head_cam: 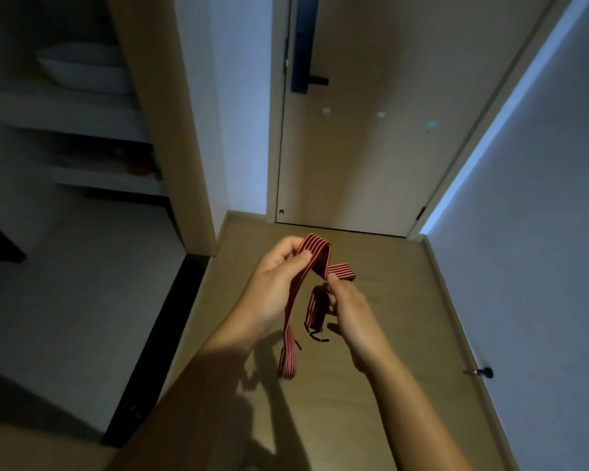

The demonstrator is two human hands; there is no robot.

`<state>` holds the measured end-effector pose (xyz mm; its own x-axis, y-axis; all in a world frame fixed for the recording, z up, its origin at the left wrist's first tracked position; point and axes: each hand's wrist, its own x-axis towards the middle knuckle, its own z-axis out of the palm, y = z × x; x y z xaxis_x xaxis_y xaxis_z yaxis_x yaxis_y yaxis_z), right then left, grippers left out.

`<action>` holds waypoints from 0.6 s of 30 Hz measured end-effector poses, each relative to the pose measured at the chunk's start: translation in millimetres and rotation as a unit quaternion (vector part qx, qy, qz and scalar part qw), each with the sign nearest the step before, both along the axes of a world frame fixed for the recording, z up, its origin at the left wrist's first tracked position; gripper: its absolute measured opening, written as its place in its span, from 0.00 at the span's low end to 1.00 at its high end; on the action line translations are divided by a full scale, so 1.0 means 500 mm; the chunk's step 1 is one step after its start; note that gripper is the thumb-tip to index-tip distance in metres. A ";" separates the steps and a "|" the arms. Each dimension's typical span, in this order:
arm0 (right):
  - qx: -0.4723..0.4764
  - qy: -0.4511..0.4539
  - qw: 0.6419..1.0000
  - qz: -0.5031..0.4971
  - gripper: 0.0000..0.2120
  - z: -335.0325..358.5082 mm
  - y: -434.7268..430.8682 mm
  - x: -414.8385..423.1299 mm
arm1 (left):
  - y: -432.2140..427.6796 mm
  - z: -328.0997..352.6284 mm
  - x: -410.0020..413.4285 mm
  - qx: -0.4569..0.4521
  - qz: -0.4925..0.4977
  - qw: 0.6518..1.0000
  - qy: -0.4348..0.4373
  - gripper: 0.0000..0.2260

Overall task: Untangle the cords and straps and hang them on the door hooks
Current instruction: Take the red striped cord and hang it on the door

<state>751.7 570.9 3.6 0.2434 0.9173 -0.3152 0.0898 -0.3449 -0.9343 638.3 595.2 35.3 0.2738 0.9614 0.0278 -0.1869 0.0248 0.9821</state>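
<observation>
Strap (315, 253), red with fine dark and pale stripes, sits at the centre of my view, held up in the air between both hands over the wooden floor (371, 368). My left hand (276, 283) pinches it between thumb and fingers just below the fold at the top. My right hand (351, 311), close beside at 4 o'clock from that fold, pinches the shorter run where it doubles back. The hands are near each other but not touching. From the left-hand grip the long end hangs down toward 6 o'clock, and thin black threads (318, 338) trail from the ends.

At 12 o'clock stands the closed door (371, 181), with three small door hooks (381, 114) in a row below its dark handle (306, 79). I see nothing on any of them. Off at 10 o'clock are dim shelves (99, 178) with a pale bowl (82, 73).

I judge the work barely begun: this strap looks nearly free of twists but is not yet hung, and no other cords are in view.
</observation>
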 end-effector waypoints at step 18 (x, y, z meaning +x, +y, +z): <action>0.161 -0.007 0.986 -0.042 0.11 0.019 0.457 0.237 | 0.486 0.015 0.278 -0.039 -0.053 0.994 0.083 0.05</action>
